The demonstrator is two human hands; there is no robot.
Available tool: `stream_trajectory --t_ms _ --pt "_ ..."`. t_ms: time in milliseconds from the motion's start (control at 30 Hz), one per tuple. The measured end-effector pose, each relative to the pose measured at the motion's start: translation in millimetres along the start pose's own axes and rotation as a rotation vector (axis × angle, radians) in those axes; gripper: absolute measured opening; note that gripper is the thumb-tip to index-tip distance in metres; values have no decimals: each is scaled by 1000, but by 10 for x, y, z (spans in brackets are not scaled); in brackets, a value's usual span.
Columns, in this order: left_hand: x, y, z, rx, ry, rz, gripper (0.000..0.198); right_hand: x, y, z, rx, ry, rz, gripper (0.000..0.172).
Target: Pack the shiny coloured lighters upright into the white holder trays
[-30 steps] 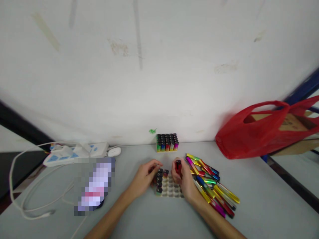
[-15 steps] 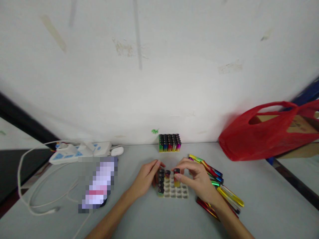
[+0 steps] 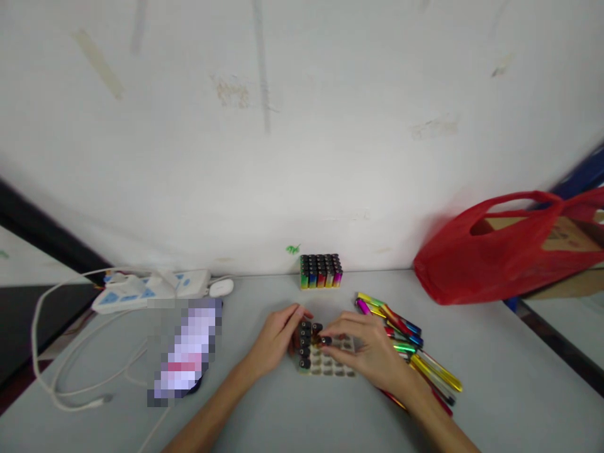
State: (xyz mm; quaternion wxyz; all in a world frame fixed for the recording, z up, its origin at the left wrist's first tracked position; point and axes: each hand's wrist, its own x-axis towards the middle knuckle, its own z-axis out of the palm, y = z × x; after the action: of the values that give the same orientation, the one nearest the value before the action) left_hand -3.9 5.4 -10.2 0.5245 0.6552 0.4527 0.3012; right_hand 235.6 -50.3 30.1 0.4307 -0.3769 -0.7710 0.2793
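A pale tray [image 3: 329, 372] with rows of holes lies on the table in front of me. Black-topped lighters [image 3: 304, 352] stand upright along its left column, and one more stands at the back of the second column. My right hand [image 3: 361, 343] pinches a lighter [image 3: 325, 340] between thumb and fingers over the second column, low at the holes; its lower end is partly hidden. My left hand [image 3: 278, 333] is curled round the tray's back left side, its fingertips partly out of sight behind the lighters.
A filled block of lighters [image 3: 321, 274] stands by the wall. Loose shiny lighters [image 3: 415, 352] lie heaped at the right, partly under my right forearm. A red bag [image 3: 491, 264] holding a carton is farther right. At left are a power strip [image 3: 151, 290], cables and a phone [image 3: 189, 346].
My right hand has moved left and slightly down with the lighter, from above the tray's middle to the second column. My left hand stays in place.
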Motion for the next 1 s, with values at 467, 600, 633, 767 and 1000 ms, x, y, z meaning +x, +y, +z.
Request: stream_trajectory --t_ms 467,600,633,767,1000 --pt "-6 26 -1 -8 1 11 64 -8 -23 50 -123 -17 -30 19" --pt "-2 27 5 -13 4 15 65 -30 -5 98 -142 27 -35 20" --pt "-1 25 7 -15 8 15 65 -36 -8 110 -141 39 -34 21" --pt "1 6 11 -31 9 9 63 -41 -38 120 -168 88 -15 19" --pt "-24 34 1 -96 -32 6 64 21 32 -24 -228 373 101 10"
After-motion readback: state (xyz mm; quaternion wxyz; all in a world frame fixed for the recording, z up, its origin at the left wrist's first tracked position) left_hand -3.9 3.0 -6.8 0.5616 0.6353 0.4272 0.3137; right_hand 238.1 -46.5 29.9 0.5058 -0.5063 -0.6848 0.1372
